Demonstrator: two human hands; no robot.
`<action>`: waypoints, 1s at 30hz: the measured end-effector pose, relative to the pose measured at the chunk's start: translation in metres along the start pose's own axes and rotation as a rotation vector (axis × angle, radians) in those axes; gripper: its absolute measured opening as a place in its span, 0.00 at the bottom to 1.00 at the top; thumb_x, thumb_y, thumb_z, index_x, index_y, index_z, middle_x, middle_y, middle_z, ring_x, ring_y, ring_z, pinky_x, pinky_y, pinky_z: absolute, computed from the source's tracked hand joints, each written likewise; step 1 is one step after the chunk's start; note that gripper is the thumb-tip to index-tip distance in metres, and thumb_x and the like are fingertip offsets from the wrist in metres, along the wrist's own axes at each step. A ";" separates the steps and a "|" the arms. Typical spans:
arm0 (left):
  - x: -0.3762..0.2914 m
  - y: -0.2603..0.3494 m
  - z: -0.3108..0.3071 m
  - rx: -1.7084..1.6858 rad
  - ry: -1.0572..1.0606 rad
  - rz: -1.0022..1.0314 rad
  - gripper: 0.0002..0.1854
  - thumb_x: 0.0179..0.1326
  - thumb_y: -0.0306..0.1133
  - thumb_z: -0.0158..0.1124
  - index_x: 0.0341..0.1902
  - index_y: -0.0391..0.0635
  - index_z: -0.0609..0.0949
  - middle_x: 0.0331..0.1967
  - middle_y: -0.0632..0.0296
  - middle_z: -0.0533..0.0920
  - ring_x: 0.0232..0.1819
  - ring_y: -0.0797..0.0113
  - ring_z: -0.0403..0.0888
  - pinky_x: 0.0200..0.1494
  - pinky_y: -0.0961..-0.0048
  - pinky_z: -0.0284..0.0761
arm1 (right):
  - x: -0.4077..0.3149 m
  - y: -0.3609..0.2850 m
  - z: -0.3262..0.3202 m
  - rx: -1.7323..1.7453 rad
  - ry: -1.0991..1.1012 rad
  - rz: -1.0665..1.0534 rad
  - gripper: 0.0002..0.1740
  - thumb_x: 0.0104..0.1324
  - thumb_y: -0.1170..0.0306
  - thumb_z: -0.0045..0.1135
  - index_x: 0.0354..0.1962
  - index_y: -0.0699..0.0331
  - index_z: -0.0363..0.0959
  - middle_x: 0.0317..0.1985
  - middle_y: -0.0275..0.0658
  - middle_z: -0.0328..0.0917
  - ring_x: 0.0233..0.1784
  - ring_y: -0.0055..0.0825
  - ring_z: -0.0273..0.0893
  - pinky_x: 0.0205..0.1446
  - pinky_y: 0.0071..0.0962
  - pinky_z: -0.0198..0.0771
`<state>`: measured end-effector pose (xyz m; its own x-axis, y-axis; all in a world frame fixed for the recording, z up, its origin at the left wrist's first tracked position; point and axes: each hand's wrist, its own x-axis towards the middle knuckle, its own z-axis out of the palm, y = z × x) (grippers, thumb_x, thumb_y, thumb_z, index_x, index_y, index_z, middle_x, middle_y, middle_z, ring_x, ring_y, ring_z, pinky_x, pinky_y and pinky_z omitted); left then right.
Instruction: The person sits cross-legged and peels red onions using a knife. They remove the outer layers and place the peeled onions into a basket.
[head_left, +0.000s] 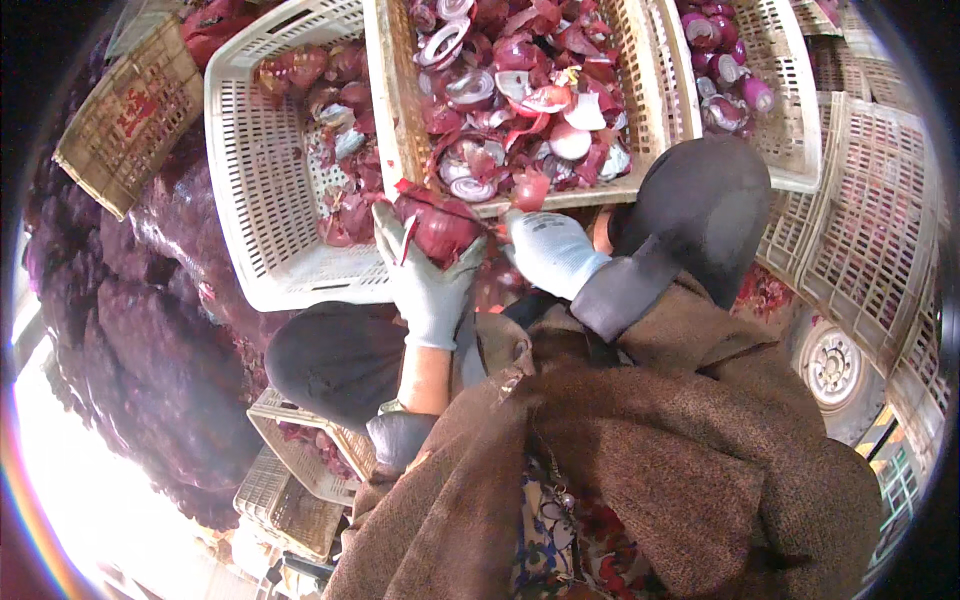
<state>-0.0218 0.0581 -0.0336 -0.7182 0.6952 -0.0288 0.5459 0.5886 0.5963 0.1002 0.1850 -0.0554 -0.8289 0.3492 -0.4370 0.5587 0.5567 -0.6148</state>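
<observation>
My left hand (431, 292), in a white work glove with grey fingers, cups a large red onion (442, 229). Loose skin lifts from the onion's upper left side. My right hand (553, 251), gloved alike, is closed just right of the onion around what looks like a small orange-handled knife (500, 229), mostly hidden. Beyond both hands stands a crate (525, 201) heaped with onion skins (517, 105) and cut rings. To its left, a white plastic crate (262, 172) contains unpeeled red onions (349, 217) and scraps.
Peeled onions (727, 69) lie in another white crate (799, 150) at upper right. Dark mesh sacks (165, 337) pile up on the left. Stacked crates (862, 225) and a wheel (832, 367) stand at right. Smaller crates (289, 502) sit behind my left knee.
</observation>
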 end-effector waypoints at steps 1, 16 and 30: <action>-0.001 -0.001 0.001 0.022 -0.012 -0.016 0.66 0.38 0.54 0.77 0.73 0.34 0.45 0.70 0.34 0.52 0.70 0.36 0.52 0.69 0.51 0.53 | 0.001 0.000 0.000 0.019 -0.036 0.012 0.12 0.59 0.69 0.46 0.34 0.71 0.72 0.29 0.53 0.80 0.35 0.49 0.81 0.38 0.45 0.75; -0.014 -0.012 -0.003 -0.184 0.036 -0.048 0.65 0.39 0.39 0.80 0.74 0.36 0.43 0.72 0.41 0.51 0.72 0.53 0.53 0.72 0.62 0.49 | -0.003 0.025 0.009 0.069 -0.059 0.046 0.18 0.62 0.58 0.52 0.35 0.68 0.72 0.29 0.53 0.77 0.37 0.51 0.78 0.41 0.47 0.71; -0.033 -0.054 0.009 -0.869 -0.013 -0.408 0.51 0.50 0.18 0.67 0.74 0.45 0.48 0.67 0.55 0.62 0.54 0.67 0.74 0.54 0.76 0.72 | 0.013 -0.012 0.023 1.025 -0.075 0.118 0.13 0.64 0.66 0.58 0.41 0.65 0.72 0.23 0.37 0.75 0.18 0.21 0.75 0.20 0.25 0.70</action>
<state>-0.0236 0.0075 -0.0718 -0.7743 0.5120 -0.3719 -0.2599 0.2786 0.9246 0.0830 0.1659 -0.0686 -0.7831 0.2928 -0.5486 0.4214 -0.3990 -0.8144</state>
